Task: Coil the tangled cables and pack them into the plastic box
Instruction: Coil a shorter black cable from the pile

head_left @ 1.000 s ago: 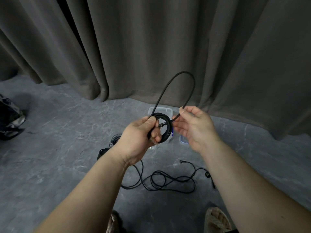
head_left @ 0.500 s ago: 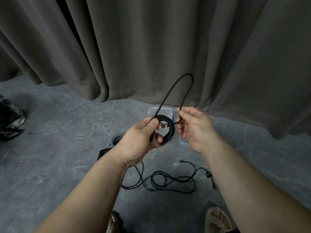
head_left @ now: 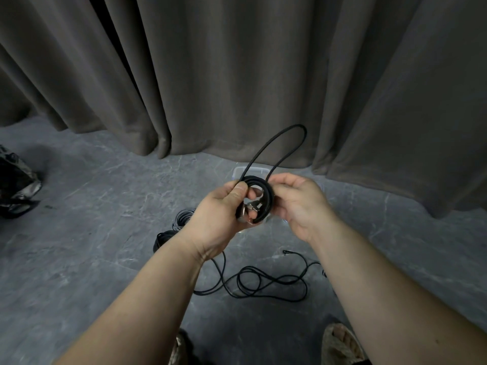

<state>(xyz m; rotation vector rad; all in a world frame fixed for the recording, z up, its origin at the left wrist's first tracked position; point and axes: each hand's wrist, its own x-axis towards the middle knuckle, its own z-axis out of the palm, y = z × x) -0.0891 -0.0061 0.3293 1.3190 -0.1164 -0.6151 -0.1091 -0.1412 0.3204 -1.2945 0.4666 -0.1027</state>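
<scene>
Both my forearms reach up from 6 o'clock and meet mid-view. My left hand (head_left: 221, 214) is curled, thumb on top, gripping the coil (head_left: 259, 198). My right hand (head_left: 300, 204), at its 3 o'clock, has fingers bent, pinching the coil's edge.

You've got one view only, a wide-angle camera on your head, tilted forward and down. Your left hand (head_left: 221, 214) and right hand (head_left: 297, 204) sit close, dead centre, forearms running in from the bottom corners. Beyond them lies the grey floor (head_left: 92, 233), farther off the curtain (head_left: 237, 75) fills the top half. Your sandalled foot (head_left: 342, 343) peeks in at the bottom edge.
</scene>
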